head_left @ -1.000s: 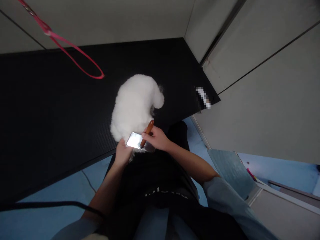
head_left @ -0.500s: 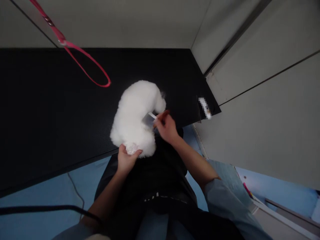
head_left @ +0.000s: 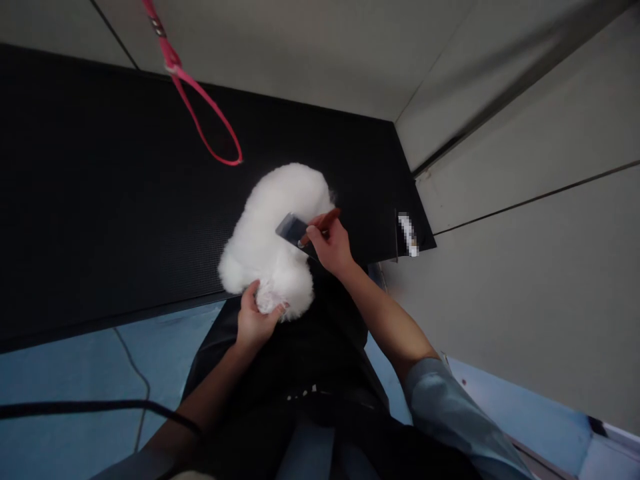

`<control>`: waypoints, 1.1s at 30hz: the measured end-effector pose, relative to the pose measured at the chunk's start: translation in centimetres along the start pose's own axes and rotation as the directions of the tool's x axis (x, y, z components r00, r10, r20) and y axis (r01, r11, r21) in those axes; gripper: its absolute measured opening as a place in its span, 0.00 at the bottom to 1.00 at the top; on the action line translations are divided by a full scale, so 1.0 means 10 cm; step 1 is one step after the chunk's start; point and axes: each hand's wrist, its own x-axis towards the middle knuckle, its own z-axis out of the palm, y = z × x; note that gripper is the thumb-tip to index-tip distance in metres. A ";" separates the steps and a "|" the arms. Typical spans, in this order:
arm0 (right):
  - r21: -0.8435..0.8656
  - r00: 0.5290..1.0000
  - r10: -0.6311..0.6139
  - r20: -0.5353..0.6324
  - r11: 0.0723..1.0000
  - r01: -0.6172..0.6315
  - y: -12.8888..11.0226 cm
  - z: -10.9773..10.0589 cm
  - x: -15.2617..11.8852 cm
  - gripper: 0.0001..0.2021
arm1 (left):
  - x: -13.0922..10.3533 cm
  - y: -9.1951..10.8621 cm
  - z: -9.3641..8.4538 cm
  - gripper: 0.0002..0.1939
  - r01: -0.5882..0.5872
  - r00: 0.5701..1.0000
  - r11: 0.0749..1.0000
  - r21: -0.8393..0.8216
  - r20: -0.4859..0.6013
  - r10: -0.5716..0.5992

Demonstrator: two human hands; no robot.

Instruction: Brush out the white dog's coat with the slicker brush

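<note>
A fluffy white dog (head_left: 280, 207) lies curved on a black ribbed table (head_left: 125, 200), one end hanging toward my body. My left hand (head_left: 256, 323) grips that near end, thumb and fingers either side of a pinkish patch of fur; I cannot tell which body part it is. In my right hand (head_left: 333, 247) is a slicker brush (head_left: 292, 229) with a brown handle, pinched between thumb and fingers. The brush's flat grey head lies over the coat at the middle of the dog's right-hand side in view. Its bristles are hidden from me.
A pink loop leash (head_left: 213, 110) hangs over the table's back part. At the right end of the table sits a small blurred-out object (head_left: 409, 235). Grey wall panels (head_left: 525, 267) stand behind and to the right. A black cable (head_left: 100, 407) crosses at lower left above blue floor.
My right hand has brought the brush up and slightly left onto the coat, and its head has turned. My left hand keeps its hold. The whole view has tilted somewhat.
</note>
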 end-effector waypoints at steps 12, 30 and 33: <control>-0.115 0.974 -0.100 0.205 0.985 0.126 -0.08 -0.02 -0.03 0.06 | 0.00 -0.16 -0.09 0.25 -0.398 0.917 0.877 0.271 0.110 0.382; -0.363 0.962 -0.045 0.270 0.920 0.145 -0.44 0.03 0.06 0.07 | -0.06 -0.03 -0.14 0.21 -0.599 0.798 0.755 0.267 0.276 0.535; -0.343 0.969 -0.123 0.213 0.919 0.192 -0.48 0.05 0.06 0.06 | -0.06 -0.02 -0.14 0.20 -0.598 0.796 0.768 0.229 0.283 0.535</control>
